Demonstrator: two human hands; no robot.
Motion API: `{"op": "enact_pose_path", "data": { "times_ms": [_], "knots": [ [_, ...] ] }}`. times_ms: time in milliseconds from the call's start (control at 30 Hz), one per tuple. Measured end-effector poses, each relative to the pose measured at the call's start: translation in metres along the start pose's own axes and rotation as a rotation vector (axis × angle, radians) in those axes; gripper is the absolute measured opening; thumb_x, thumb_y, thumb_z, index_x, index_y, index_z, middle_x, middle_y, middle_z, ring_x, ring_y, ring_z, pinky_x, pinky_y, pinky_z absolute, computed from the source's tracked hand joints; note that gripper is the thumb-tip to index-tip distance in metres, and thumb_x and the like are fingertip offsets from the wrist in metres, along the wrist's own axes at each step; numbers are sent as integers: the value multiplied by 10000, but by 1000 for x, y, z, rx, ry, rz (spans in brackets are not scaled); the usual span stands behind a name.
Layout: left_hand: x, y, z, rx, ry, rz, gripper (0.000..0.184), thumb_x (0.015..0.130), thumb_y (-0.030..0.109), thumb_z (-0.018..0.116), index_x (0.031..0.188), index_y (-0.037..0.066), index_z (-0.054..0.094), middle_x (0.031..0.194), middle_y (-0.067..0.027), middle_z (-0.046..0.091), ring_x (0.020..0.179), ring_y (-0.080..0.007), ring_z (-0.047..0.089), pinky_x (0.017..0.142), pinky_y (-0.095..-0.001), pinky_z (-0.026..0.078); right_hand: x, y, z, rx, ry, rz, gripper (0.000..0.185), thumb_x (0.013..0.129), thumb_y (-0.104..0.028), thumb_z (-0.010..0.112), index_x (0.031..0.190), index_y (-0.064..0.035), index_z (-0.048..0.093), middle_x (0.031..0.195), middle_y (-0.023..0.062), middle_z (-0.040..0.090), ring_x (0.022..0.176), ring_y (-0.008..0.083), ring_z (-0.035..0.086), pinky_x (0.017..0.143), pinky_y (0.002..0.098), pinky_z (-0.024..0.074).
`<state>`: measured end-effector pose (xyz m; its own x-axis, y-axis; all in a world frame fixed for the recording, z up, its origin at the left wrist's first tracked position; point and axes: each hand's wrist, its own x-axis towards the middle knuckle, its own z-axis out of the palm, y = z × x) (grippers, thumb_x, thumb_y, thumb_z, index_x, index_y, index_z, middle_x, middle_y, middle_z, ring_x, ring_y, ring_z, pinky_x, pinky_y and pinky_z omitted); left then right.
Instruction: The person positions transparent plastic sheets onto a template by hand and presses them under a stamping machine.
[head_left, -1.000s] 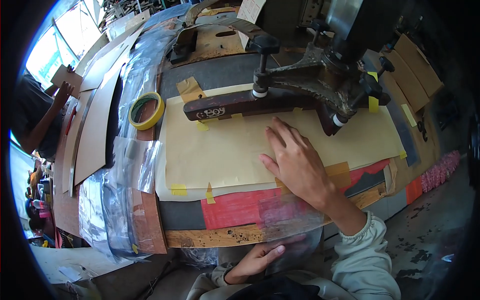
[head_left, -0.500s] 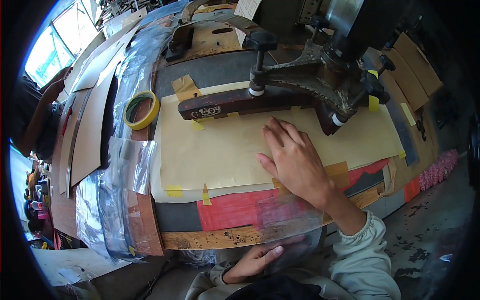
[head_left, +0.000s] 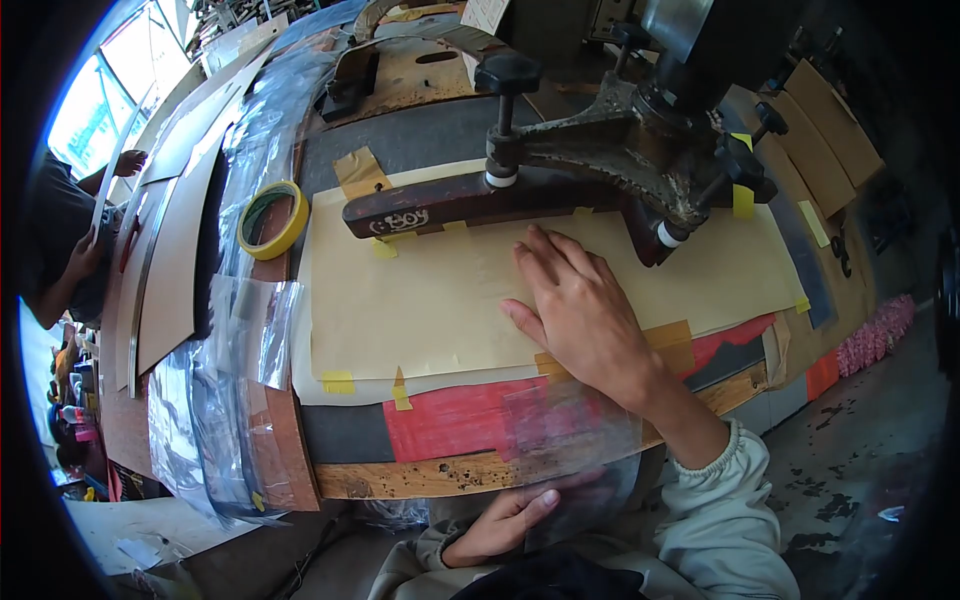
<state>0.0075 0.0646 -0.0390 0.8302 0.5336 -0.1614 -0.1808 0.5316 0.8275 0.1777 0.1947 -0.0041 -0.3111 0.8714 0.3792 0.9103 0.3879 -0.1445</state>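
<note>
My right hand (head_left: 585, 315) lies flat on a beige paper sheet (head_left: 420, 310), fingers stretched toward the dark press bar (head_left: 560, 197) that rests across the paper. Yellow tape pieces (head_left: 338, 381) sit along the paper's edges. Below the wooden table edge (head_left: 420, 478), my left hand (head_left: 505, 525) holds a clear plastic sheet (head_left: 570, 430), its thumb in front and its fingers partly seen through the film. This plastic overlaps a red patch (head_left: 440, 420) at the table's front.
A metal clamp frame (head_left: 590, 145) with black knobs stands over the bar. A yellow tape roll (head_left: 300, 220), plastic film (head_left: 190, 430) and brown boards (head_left: 180, 280) lie at left. Another person (head_left: 75, 235) works there. Folded cardboard (head_left: 825, 135) is at far right.
The view has shifted slightly, so the table appears a little further left. My hands keep nearly the same places. The other person's hands have moved apart, around a long thin strip.
</note>
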Motion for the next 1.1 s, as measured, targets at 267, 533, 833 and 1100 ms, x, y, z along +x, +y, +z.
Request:
{"op": "enact_pose_path", "data": {
  "times_ms": [267,533,833,1100],
  "knots": [
    [-1,-6,0,-2,30,-15,492,1008,294,296,1345,-55,379,1389,-92,417,1306,-192,337,1100,-326,191,2,2,0,14,21,-3,446,829,-271,612,1118,57,525,1240,245,509,1135,324,499,931,391,417],
    [-2,-4,-2,-45,4,-33,478,1006,289,315,1346,-39,390,1394,-95,413,1308,-186,331,1092,-318,198,3,-6,-4,77,-40,68,472,822,-244,622,1119,106,513,1100,221,518,1071,343,524,958,381,416],
    [-2,-3,7,-220,81,-112,511,971,306,395,1311,-75,416,1345,-154,461,1255,-235,421,1073,-346,259,4,-4,-1,0,-69,37,477,853,-225,592,1190,91,476,1176,241,446,1053,368,526,851,386,509],
    [1,0,7,-203,66,-134,536,978,318,368,1327,-89,376,1360,-171,436,1273,-265,406,1084,-360,253,5,-2,-1,-26,-18,1,471,816,-233,631,1094,125,501,1126,284,489,1039,347,551,944,364,432]
  ]
}}
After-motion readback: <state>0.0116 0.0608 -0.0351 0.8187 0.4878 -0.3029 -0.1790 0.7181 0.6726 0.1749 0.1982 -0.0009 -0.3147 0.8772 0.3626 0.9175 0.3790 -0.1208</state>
